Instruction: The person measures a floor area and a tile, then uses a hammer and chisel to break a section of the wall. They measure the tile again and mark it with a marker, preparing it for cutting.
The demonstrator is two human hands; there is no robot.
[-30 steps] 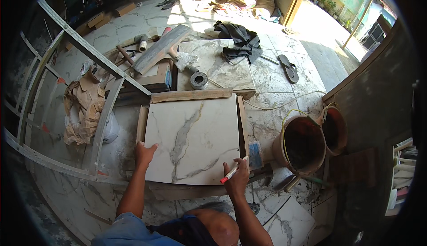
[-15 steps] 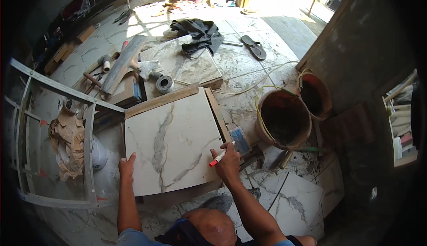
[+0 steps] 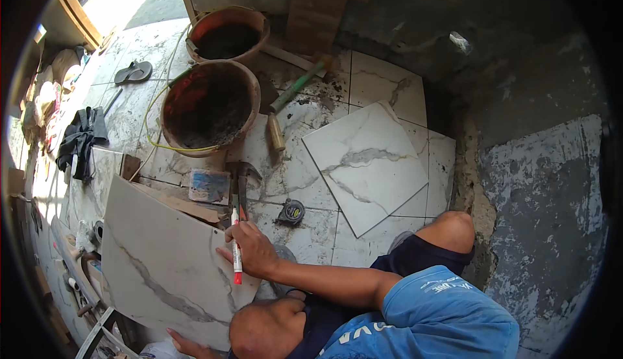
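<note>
In my right hand point(image 3: 252, 250) is a white marker point(image 3: 236, 252) with a red end, pinched between the fingers and angled across the tile's near right corner. This hand rests on the tile's edge. The large tile point(image 3: 152, 248), white with grey veins, lies tilted on a support that is mostly hidden. My left hand point(image 3: 188, 345) is at the tile's lower edge, low in the picture, gripping it with some fingers out of sight. Just beyond my right hand are a claw hammer point(image 3: 241, 180) and a black tape measure point(image 3: 291, 211).
Two buckets of dark mix, the nearer point(image 3: 211, 106) and the farther point(image 3: 228, 32), stand beyond the tile. A loose veined tile point(image 3: 366, 167) lies on the floor to the right. A wooden-handled tool point(image 3: 276, 132), a sandal point(image 3: 133, 72) and dark cloth point(image 3: 83, 139) lie around; a metal frame point(image 3: 97, 336) is lower left.
My view has swung to the right, so the tile and buckets now appear farther left. The marker remains in my right hand, and both hands stay at the tile's edges.
</note>
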